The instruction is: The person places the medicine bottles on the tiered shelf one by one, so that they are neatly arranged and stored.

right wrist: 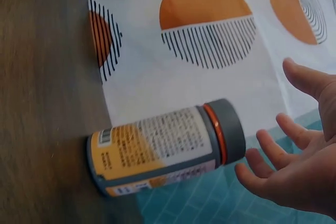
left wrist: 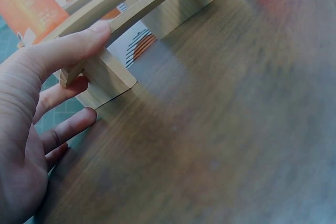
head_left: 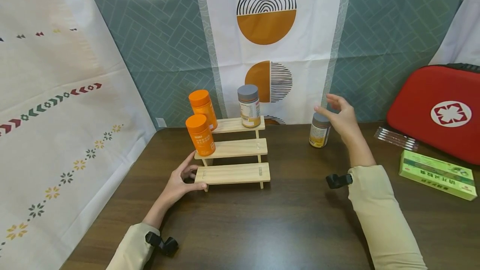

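Note:
A three-tier wooden display stand (head_left: 237,173) is on the table. My left hand (head_left: 179,181) grips its left end; in the left wrist view the thumb (left wrist: 79,48) lies on a tier edge and a finger is tucked beneath. Two orange bottles (head_left: 200,134) stand at the left of the upper tiers. One grey-capped bottle (head_left: 249,109) stands at the right of the top tier. Another grey-capped bottle (head_left: 320,130) is upright on the table. Just above its cap is my right hand (head_left: 343,118), fingers spread; the right wrist view shows a gap between hand and bottle (right wrist: 157,148).
At the right lies a red case (head_left: 420,107) with a white emblem. Before it are a pack of thin sticks (head_left: 396,138) and a green box (head_left: 438,174). Patterned cloth hangs behind the table (head_left: 270,228) and along its left side.

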The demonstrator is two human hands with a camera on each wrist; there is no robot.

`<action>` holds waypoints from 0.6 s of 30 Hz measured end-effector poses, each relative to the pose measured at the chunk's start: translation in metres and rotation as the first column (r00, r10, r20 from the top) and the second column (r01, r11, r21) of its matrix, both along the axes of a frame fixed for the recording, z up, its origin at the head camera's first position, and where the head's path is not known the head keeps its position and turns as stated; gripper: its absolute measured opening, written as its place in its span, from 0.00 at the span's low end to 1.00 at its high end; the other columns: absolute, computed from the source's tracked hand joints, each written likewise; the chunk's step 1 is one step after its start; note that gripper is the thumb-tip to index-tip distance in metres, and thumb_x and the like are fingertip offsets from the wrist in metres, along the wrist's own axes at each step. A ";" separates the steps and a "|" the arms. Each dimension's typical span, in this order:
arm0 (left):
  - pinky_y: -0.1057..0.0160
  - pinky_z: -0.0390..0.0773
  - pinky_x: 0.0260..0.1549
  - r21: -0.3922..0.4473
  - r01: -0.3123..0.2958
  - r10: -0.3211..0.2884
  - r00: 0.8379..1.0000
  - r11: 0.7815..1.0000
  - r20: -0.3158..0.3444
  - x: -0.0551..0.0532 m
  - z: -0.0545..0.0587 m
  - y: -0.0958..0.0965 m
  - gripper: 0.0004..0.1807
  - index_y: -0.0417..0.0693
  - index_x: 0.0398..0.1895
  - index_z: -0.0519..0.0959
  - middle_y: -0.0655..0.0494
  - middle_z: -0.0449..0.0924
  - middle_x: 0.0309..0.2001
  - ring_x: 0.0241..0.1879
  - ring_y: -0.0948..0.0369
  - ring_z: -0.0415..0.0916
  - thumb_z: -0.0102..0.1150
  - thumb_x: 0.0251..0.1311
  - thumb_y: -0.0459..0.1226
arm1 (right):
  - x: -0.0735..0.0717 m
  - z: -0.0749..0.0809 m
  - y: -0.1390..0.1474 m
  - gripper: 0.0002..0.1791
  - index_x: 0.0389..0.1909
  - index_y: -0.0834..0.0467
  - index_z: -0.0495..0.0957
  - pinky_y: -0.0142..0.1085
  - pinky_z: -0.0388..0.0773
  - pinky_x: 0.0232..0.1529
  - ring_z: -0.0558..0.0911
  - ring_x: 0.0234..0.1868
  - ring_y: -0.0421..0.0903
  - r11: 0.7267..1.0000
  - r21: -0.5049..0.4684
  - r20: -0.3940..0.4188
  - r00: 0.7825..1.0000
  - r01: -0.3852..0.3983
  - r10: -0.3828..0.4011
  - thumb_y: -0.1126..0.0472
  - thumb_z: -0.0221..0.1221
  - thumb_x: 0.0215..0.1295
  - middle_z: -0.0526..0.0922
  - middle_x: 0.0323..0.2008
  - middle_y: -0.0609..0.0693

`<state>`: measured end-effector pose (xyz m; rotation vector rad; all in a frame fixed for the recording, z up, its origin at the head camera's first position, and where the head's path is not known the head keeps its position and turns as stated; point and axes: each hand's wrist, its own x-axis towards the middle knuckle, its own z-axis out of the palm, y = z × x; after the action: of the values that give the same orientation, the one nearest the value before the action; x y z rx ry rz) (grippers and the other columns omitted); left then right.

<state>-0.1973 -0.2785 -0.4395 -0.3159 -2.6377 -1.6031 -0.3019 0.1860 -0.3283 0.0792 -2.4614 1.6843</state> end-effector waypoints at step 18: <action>0.67 0.75 0.45 0.012 0.007 -0.007 1.000 1.000 0.009 0.000 0.000 0.000 0.57 0.63 0.78 0.48 0.39 0.78 0.57 0.37 0.63 0.78 0.74 0.48 0.33 | -0.012 -0.016 0.022 0.48 0.77 0.58 0.45 0.59 0.46 0.74 0.45 0.78 0.62 0.983 0.022 0.137 0.975 -0.181 0.177 0.48 0.61 0.65 0.49 0.77 0.61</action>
<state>-0.1975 -0.2787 -0.4396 -0.3183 -2.6352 -1.6253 -0.3137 0.2077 -0.3444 0.2042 -2.6543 1.7714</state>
